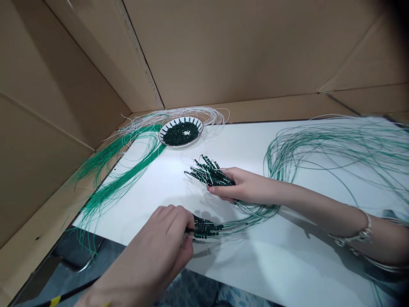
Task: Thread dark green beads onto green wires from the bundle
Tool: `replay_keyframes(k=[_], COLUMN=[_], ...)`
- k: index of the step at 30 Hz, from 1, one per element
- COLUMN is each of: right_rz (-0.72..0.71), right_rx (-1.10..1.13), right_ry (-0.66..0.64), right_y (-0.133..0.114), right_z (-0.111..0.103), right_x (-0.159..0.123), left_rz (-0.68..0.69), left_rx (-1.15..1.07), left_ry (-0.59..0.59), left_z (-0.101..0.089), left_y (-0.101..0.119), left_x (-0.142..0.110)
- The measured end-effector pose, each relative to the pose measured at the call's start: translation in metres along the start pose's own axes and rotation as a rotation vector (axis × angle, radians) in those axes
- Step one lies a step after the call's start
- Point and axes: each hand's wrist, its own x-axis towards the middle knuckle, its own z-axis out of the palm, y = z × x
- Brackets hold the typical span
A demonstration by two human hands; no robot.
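Your right hand (238, 183) pinches a beaded bundle (207, 174) between thumb and fingers over the white table (156, 183). Your left hand (172, 228), nearer you, closes around a second bundle (206, 228). Green wires (252, 213) curve below your right forearm. Beyond sits a plate (200, 128) of dark beads (175, 135).

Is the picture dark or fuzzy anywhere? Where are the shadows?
Head view: the top right corner is almost black; head view: soft shadows lie on the white tabletop near the right forearm and below the beaded strands in the left hand; head view: beads on the plate blend together.
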Motion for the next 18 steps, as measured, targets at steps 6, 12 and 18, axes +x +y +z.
replay_keyframes(k=[6,12,18], right_rz=[-0.025,-0.031,-0.017], right_rx=[0.047,0.036,0.020], right_ry=[-0.069,-0.040,-0.014], right_y=[-0.003,-0.003,0.000], right_z=[0.001,0.006,0.008], right_x=[-0.003,0.000,0.001], left_rz=[-0.079,-0.067,-0.042], left_rx=[-0.143,-0.191,-0.170], left_ry=[-0.037,0.092,0.206], left_z=[-0.014,-0.007,-0.006], left_y=[-0.011,-0.015,-0.014], left_x=[0.035,0.047,0.040])
